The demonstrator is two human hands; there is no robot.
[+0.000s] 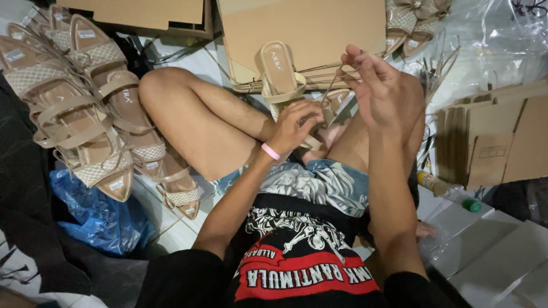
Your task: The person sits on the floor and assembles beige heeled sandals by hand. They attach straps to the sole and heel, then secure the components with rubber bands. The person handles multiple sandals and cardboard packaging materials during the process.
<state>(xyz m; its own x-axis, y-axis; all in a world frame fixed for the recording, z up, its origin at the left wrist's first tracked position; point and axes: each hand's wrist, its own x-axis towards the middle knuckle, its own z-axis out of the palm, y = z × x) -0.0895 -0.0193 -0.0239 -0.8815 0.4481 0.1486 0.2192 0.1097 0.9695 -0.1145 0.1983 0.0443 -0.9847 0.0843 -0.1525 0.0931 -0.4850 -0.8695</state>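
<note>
You are sitting on the floor with a beige sandal [281, 74] resting sole-up-front on your lap area, just above your knees. It is looking flat and pointed, with a pale insole, a woven mesh panel near the toe and a band crossing its middle. A thin beige strap [330, 91] is running from the sandal up to your right hand [383, 91], which is raised just right of the sandal and is pinching the strap's end between its fingertips, the other fingers lifted. Your left hand [295, 126] is sitting just below the sandal, its fingers curled closed around the sandal's lower end. A pink wristband [270, 151] is circling that wrist.

Behind the sandal, a stack of flat brown cardboard [308, 28] is lying on the pale tiled floor [182, 231]. Far left of the sandal, a heap of matching beige sandals [85, 108] is piling up, with a blue plastic bag [97, 217] below it. Far right of the sandal, more folded cardboard pieces [496, 142] are leaning, clear plastic wrap [491, 40] is crumpling above them, and white boxes [491, 251] are lying lower down.
</note>
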